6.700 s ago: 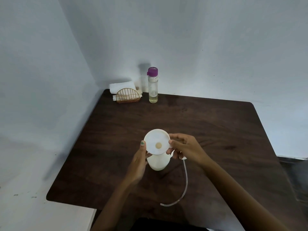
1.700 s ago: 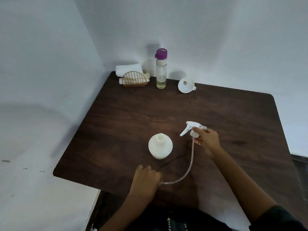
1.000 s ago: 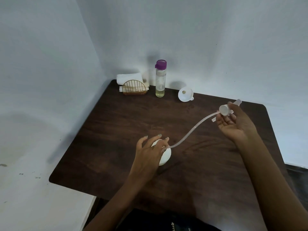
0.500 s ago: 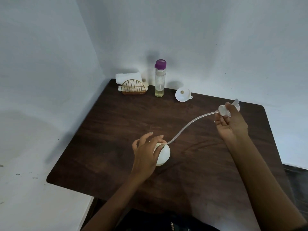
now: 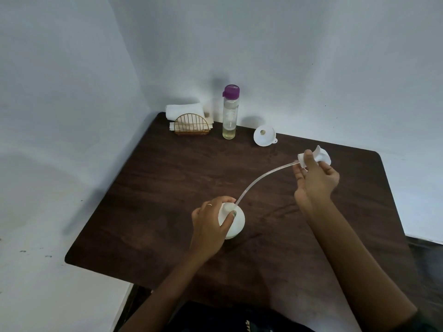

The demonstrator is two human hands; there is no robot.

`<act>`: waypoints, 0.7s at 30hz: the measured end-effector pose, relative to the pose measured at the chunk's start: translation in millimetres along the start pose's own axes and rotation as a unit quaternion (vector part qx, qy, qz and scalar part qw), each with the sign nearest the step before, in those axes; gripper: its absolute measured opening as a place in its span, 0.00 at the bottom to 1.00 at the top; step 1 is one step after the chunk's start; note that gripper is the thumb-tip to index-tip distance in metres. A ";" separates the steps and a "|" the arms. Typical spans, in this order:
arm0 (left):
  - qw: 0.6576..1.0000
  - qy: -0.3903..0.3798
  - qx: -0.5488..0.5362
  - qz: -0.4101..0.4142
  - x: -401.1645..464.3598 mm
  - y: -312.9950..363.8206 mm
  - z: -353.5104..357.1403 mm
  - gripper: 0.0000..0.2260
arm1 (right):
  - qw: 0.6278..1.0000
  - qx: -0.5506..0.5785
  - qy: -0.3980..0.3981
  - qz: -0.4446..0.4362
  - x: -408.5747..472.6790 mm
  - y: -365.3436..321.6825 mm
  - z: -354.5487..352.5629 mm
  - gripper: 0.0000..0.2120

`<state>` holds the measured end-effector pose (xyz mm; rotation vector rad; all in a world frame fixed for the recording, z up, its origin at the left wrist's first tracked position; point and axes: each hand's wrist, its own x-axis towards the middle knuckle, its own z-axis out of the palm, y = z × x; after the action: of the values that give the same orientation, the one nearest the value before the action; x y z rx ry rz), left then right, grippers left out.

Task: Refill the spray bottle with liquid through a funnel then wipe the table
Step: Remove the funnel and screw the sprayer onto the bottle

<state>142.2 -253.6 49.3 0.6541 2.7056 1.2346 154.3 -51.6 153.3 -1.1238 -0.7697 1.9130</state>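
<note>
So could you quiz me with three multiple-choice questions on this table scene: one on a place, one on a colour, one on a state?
1. Where does the funnel lie?
A. on the table's far side, right of the clear bottle
B. in the spray bottle's neck
C. on the floor

2. What colour is the clear bottle's cap?
A. green
B. purple
C. red

3. What does the right hand hold?
A. nothing
B. a cloth
C. the spray head

Answers: 1 A, it lies tipped there. 2 B, plainly purple. 3 C, its tube reaches the spray bottle's mouth, which the left hand grips.

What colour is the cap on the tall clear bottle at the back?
Purple; the cap tops the clear bottle, seen in the head view.
</note>
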 end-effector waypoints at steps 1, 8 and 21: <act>1.000 0.000 -0.004 0.000 -0.2 -0.2 -0.4 0.09 | 1.000 -0.004 -0.007 -0.013 -4.0 3.7 1.4 0.19; 0.998 -0.015 -0.060 -0.022 -0.2 -4.6 0.0 0.15 | 0.971 -0.171 -0.112 -0.126 -30.5 41.2 -6.7 0.16; 0.993 -0.017 -0.098 -0.067 -4.5 -4.2 1.4 0.19 | 0.793 -0.416 -0.379 -0.233 -46.2 71.8 -32.7 0.18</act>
<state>145.2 -256.9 44.8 0.4584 2.5115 1.4161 175.5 -124.4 102.0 -0.4394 -2.2603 1.5431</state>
